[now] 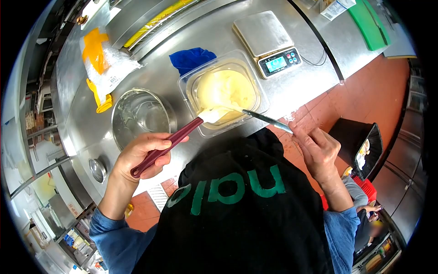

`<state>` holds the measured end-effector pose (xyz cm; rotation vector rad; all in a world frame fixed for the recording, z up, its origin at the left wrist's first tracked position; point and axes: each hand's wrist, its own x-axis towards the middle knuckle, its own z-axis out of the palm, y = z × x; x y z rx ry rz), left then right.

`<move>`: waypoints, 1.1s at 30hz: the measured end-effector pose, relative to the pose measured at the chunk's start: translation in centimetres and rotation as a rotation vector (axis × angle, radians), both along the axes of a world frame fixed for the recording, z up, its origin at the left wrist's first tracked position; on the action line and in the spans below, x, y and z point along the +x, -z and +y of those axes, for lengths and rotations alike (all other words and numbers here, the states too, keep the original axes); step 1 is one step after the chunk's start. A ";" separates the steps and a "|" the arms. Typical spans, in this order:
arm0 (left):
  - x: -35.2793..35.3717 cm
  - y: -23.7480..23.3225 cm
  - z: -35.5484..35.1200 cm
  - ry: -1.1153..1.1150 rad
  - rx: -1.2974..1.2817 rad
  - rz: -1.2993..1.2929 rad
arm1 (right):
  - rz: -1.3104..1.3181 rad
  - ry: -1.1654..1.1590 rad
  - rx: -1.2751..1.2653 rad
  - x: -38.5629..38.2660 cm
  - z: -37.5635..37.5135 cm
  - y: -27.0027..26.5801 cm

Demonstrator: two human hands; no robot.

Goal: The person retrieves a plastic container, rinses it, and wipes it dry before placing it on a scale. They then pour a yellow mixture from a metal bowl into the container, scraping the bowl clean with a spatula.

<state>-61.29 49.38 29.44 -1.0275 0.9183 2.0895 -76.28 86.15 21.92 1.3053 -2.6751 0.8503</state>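
My left hand (148,156) is closed around the dark red handle of a spatula (171,145), whose pale head is smeared with cream. My right hand (315,148) pinches the end of a narrow metal utensil (267,120); its far tip meets the spatula head. Both tips are over a clear square plastic container (188,98), which holds a pale yellow creamy mixture (223,89). Left of the container stands a metal bowl (141,116) with residue on its inside wall.
A digital scale (264,36) and a blue cloth (191,59) lie behind the container. At the left are a plastic bag (107,59) and a small metal dish (97,170). A green board (368,27) is far right; a black bin (356,141) and another person (365,219) are lower right.
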 end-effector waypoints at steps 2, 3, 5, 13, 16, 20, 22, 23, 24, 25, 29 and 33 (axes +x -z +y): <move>-0.2 -0.1 0.1 0.013 -0.011 -0.003 | 0.021 -0.006 -0.036 0.2 0.1 0.6; -0.3 -0.1 0.1 0.024 -0.020 -0.004 | 0.019 -0.005 -0.037 0.2 0.1 0.6; -0.5 -0.2 0.1 0.030 -0.022 0.001 | 0.017 -0.031 -0.035 0.3 0.0 0.5; -0.4 -0.7 0.1 0.005 0.017 0.009 | 0.106 -0.040 -0.014 0.3 -0.3 0.7; -0.1 -1.3 0.3 0.014 -0.012 0.039 | 0.059 0.000 -0.059 0.1 0.5 1.9; 0.3 -1.9 0.3 -0.072 -0.009 0.044 | 0.073 0.042 -0.019 -0.2 1.5 2.2; 0.7 -2.0 0.0 -0.120 0.004 0.027 | 0.092 0.020 -0.013 -0.5 1.5 1.9; 1.0 -2.1 -0.1 -0.127 -0.024 0.038 | 0.111 0.002 -0.006 -0.6 1.4 1.6; 1.3 -2.2 -0.2 -0.132 -0.050 0.049 | 0.111 0.005 -0.005 -0.7 1.3 1.3; 1.4 -2.2 -0.2 -0.130 -0.050 0.048 | 0.130 -0.007 0.007 -0.8 1.0 0.8; 1.3 -2.4 0.1 -0.103 -0.069 0.015 | 0.124 -0.020 -0.008 -0.8 1.1 0.9; 0.7 -2.0 0.6 -0.076 -0.063 -0.033 | 0.018 0.019 -0.007 0.2 0.6 1.1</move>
